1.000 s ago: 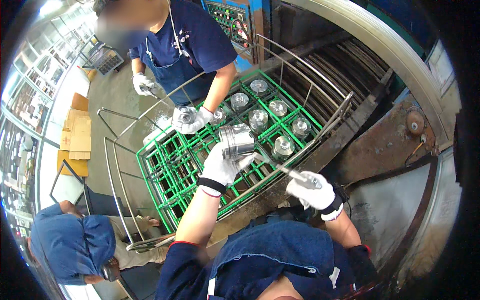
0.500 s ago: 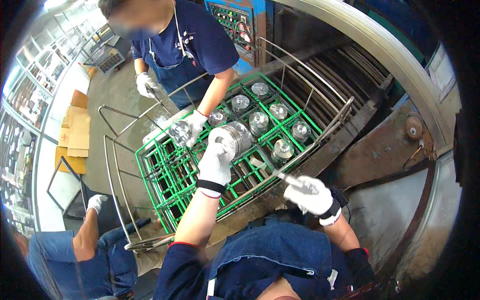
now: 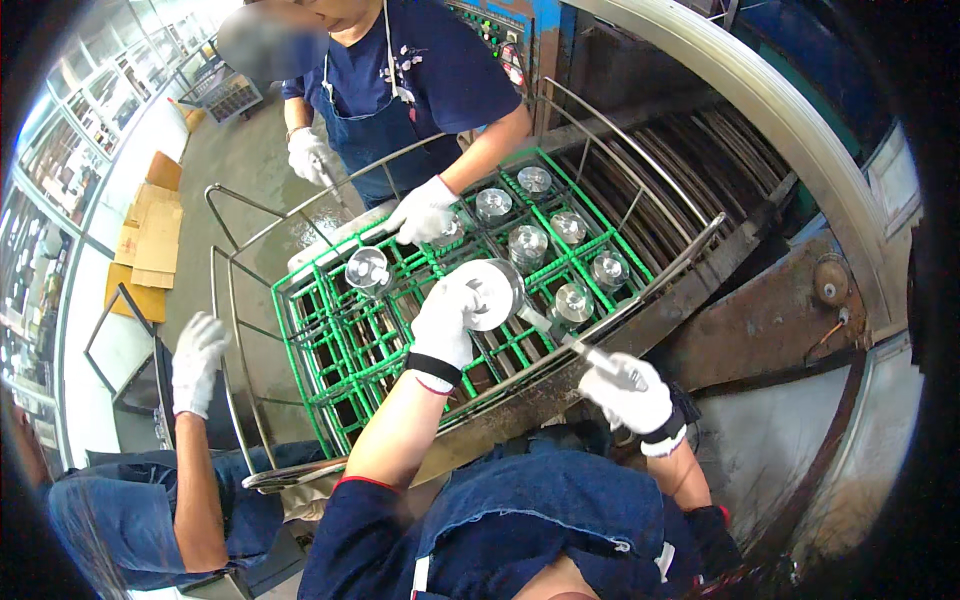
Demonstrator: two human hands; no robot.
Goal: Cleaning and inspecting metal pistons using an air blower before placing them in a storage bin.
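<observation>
My left hand (image 3: 445, 325), in a white glove, grips a shiny metal piston (image 3: 497, 292) above the green rack. The piston's round pale end is turned towards me, and my fingers hide part of it. My right hand (image 3: 628, 392), also gloved, is closed around a slim, flat-ended brush-like tool (image 3: 590, 352). The tip of that tool reaches the piston's lower right edge; whether it touches cannot be made out. Several more pistons stand in the rack's right-hand compartments, among them one (image 3: 573, 303) just beyond the tool.
The green rack (image 3: 330, 375) sits within bent metal rails (image 3: 235, 330). Across it, a co-worker's gloved hand (image 3: 425, 210) is at a piston; the other holds a thin tool. Another person's gloved hand (image 3: 200, 360) is at left. A roller conveyor (image 3: 690, 160) runs off far right.
My piston has turned its round end towards me, and the tool's tip has come to its edge. The co-worker has let go of a piston in the rack and reached right. Another person's hand rose.
</observation>
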